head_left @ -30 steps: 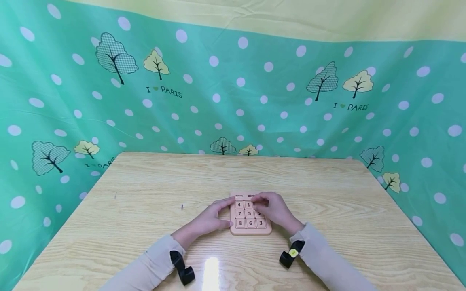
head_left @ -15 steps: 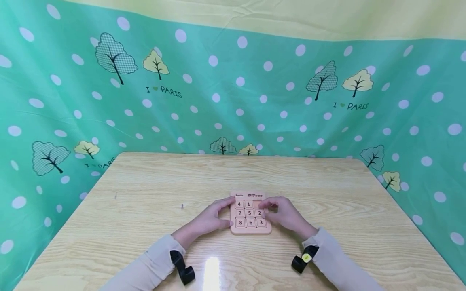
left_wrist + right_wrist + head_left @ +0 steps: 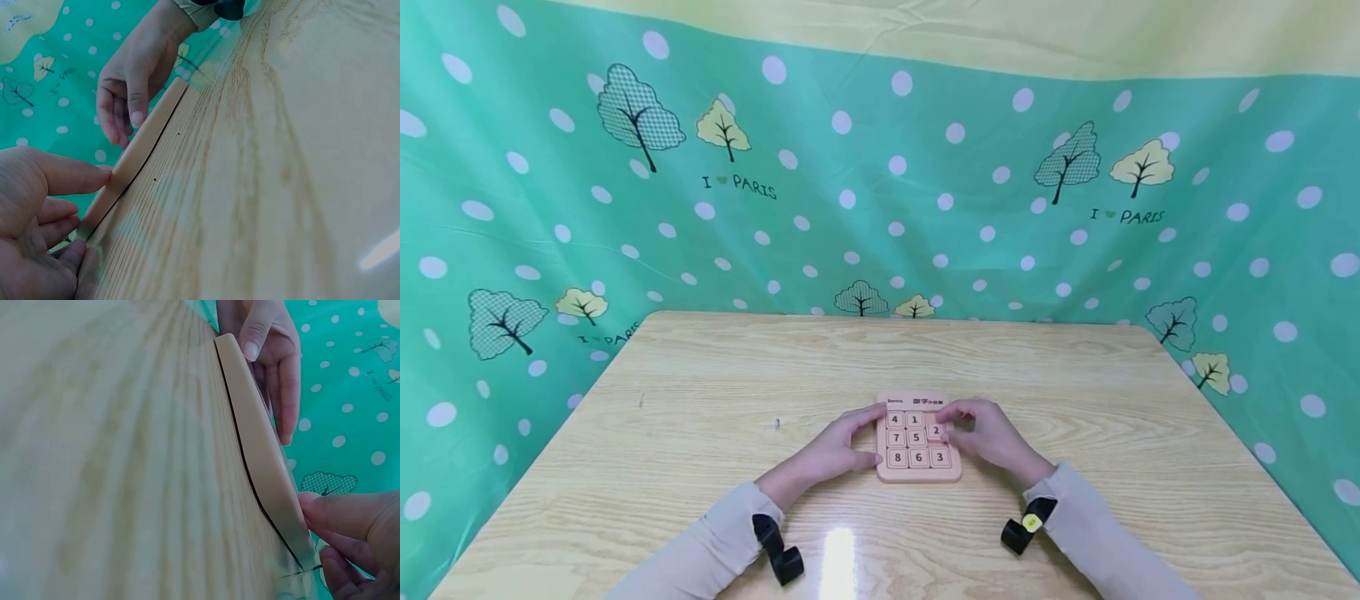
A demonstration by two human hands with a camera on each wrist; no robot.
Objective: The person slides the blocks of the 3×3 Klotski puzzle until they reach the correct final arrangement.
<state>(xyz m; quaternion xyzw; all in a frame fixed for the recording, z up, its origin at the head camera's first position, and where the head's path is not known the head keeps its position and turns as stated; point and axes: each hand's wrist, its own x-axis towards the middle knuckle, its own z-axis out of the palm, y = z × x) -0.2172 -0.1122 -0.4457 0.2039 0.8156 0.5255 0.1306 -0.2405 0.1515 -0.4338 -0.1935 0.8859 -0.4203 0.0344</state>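
A pale pink number sliding puzzle (image 3: pixel 919 477) lies flat on the wooden table, its tiles in rows of three. My left hand (image 3: pixel 829 447) holds its left edge, index finger near the upper corner and thumb at the lower one. On the right side, the thumb and index finger of my right hand (image 3: pixel 992 435) touch the tile marked 2 (image 3: pixel 936 432), which stands partly in the gap of the top row. Both wrist views show the puzzle's side (image 3: pixel 140 147) edge-on, with tile faces hidden; in the right wrist view my right thumb (image 3: pixel 312 508) is against its edge.
The wooden table (image 3: pixel 737 358) extends around the puzzle. A small dark mark (image 3: pixel 777 423) is on it to the left. A green dotted curtain (image 3: pixel 880 192) hangs behind and beside the table. Black wrist cameras (image 3: pixel 1018 536) are strapped over both sleeves.
My right hand has drawn back rightwards from the top row, uncovering the gap at its right end. The 2 tile has shifted up partway into that gap. My left hand stays put.
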